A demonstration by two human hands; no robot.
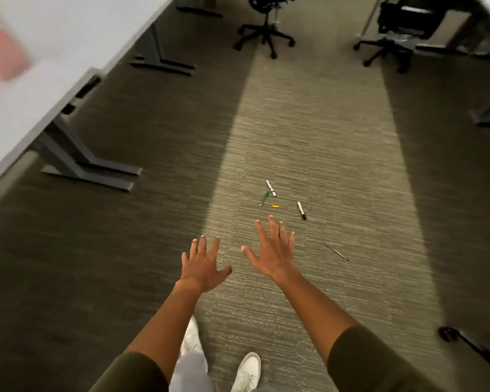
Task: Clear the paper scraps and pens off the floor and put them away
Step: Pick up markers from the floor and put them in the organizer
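Note:
Several pens lie on the light strip of carpet ahead of me. A white marker (271, 188) is farthest, with a green pen (263, 199) and a thin yellow-tipped pen (271, 205) beside it. A white marker with a black cap (301, 210) lies to their right. A thin dark pen (336, 251) rests nearer, on the right. My left hand (202, 261) and my right hand (270, 250) are stretched out above the floor, fingers spread, holding nothing. My right fingertips sit just short of the pens. No paper scraps show.
A white desk (40, 89) on grey metal legs (77, 162) runs along the left. Two black office chairs (265, 29) (391, 43) stand at the far end. A dark object (461, 340) lies at the lower right. My white shoes (246, 372) are below.

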